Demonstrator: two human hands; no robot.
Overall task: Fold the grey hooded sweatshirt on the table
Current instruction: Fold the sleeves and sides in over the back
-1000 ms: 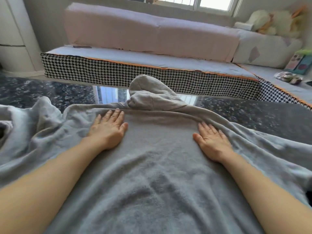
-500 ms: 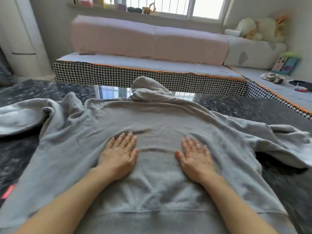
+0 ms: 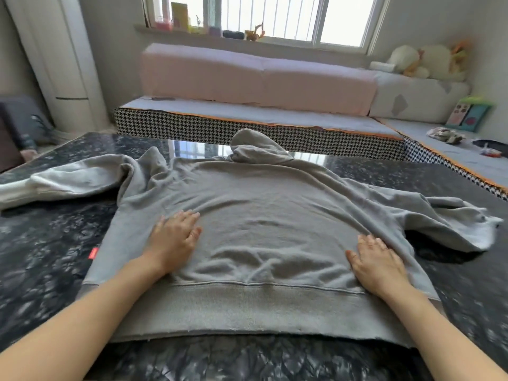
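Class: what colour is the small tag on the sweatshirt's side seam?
Red tag, head view.

I note the sweatshirt (image 3: 264, 215) is matt grey fleece-like cloth, softly creased, with a ribbed knit hem (image 3: 247, 306) and a small red tag (image 3: 93, 253) at its left edge. The table (image 3: 46, 243) under it is dark marbled stone, polished and glossy, mirroring the window. The bench (image 3: 247, 127) behind carries woven houndstooth cloth, matt.

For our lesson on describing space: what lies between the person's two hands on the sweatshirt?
In the head view, only wrinkled grey fabric of the sweatshirt lies between the left hand and right hand.
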